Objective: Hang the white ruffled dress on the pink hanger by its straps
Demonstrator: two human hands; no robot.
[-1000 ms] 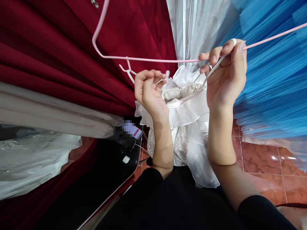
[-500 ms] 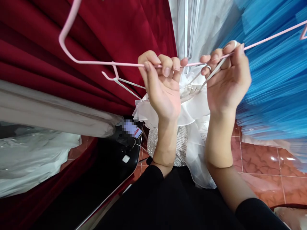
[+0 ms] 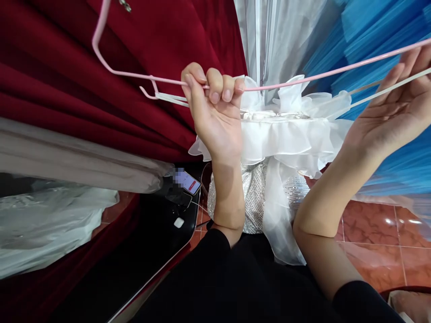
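My left hand [image 3: 215, 107] is closed round the lower bar of a pink clothes hanger [image 3: 283, 84], left of its middle. From it hangs a white dress [image 3: 276, 137] with sheer ruffles at the top and a silvery sequinned body below. One pair of thin straps sits on the small hook [image 3: 148, 92] at the hanger's left. My right hand [image 3: 393, 103], palm up and partly cut off by the right edge, holds the other white strap [image 3: 373, 92] drawn taut along the bar. Its thumb is out of view.
Dark red cloth [image 3: 188, 36] hangs at the left, and blue tulle [image 3: 370, 31] at the right. On a black surface [image 3: 151, 233] lie a phone [image 3: 190, 183] and a small white case [image 3: 178, 222]. Reddish tiles [image 3: 370, 224] cover the floor.
My right hand has moved right along the hanger, stretching the strap outward. The dress's ruffled top has spread and risen. My left hand has shifted slightly left, still gripping the bar.
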